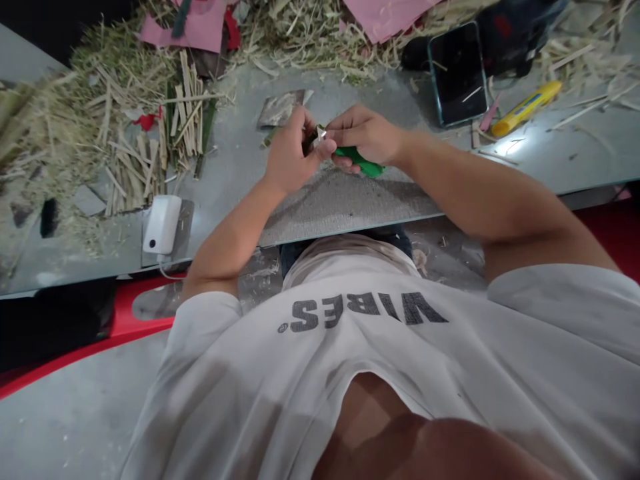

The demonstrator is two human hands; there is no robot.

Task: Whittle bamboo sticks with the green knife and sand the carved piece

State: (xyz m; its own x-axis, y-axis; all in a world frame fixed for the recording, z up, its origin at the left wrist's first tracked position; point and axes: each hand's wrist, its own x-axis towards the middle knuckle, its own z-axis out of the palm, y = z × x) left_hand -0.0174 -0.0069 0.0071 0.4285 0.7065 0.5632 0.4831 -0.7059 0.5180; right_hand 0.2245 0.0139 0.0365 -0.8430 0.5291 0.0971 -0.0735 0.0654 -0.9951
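Both my hands meet above the middle of the table. My right hand is closed on a green-handled cutter knife, its handle pointing to the lower right. A shiny metal part of the knife shows between my fingertips. My left hand is closed around a small dark greenish piece, perhaps a bamboo strip, mostly hidden by the fingers. The metal end lies against or very close to that piece near my left thumb. Just behind my left hand lies a small flat brown-grey packet.
Plant shavings heap along the back and left. Bundled bamboo strips lie left of my hands. A white charger-like box with a cable sits at the front edge. To the right are a phone and a yellow box cutter.
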